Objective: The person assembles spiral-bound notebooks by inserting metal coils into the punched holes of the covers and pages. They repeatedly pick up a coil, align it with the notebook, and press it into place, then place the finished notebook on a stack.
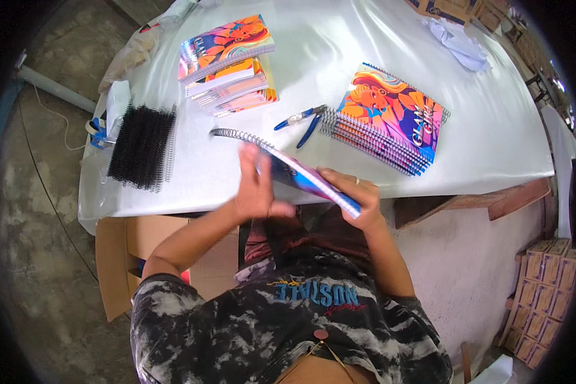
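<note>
My right hand [358, 197] grips a notebook [310, 179] by its near end, thumb on top, holding it tilted above the table's front edge. A dark spiral coil [237, 134] runs along the notebook's upper edge, its free end sticking out past the far left corner. Beside that edge is my left hand [256, 185], blurred by motion, fingers stretched and thumb apart. It seems close to the coil; whether they touch cannot be made out. Blue-handled pliers [301, 121] lie just beyond. To their right sits a stack of coil-bound notebooks [390, 118] with colourful illustrated covers.
A pile of notebooks [227, 64] without visible coils stands at the back. Black spiral coils [142, 148] are heaped at the left, near a blue tool [97, 133]. Crumpled white paper [457, 43] lies far right. An open cardboard box [115, 269] stands below the table [493, 153].
</note>
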`<state>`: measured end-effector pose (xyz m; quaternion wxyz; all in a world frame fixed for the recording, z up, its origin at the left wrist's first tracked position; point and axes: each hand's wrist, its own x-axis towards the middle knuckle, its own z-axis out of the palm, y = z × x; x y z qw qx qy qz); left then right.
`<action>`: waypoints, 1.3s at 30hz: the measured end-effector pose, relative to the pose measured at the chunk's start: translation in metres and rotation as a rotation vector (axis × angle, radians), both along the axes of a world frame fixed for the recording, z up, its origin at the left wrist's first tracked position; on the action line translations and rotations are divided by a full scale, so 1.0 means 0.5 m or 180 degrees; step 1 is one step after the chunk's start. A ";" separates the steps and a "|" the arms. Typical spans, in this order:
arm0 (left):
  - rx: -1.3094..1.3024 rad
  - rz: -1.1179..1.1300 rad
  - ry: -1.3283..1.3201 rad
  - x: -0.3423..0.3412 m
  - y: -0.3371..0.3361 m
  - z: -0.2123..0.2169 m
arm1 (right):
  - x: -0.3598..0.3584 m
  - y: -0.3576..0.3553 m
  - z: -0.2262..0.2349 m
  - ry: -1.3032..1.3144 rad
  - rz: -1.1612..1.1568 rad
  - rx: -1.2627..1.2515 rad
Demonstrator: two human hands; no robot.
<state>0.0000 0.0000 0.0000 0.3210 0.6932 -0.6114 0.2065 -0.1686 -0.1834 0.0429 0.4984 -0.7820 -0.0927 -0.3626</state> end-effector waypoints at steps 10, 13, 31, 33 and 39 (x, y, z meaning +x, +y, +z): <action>0.0090 -0.0138 -0.0174 -0.001 0.022 -0.012 | 0.026 0.007 0.008 -0.0102 0.0080 -0.0039; 0.1128 -0.0949 0.0336 0.058 0.036 -0.048 | 0.038 0.007 0.003 -0.0214 0.0167 -0.0337; 0.0003 -0.0651 -0.0695 -0.017 -0.009 0.056 | 0.061 0.008 0.003 0.0052 -0.0043 0.0097; -0.0727 -0.0078 -0.0878 0.025 -0.047 0.109 | 0.063 0.006 0.006 -0.0017 0.0193 -0.0005; -0.0253 -0.0426 -0.0419 -0.008 -0.068 0.072 | 0.083 0.003 0.001 0.0033 -0.0094 -0.0016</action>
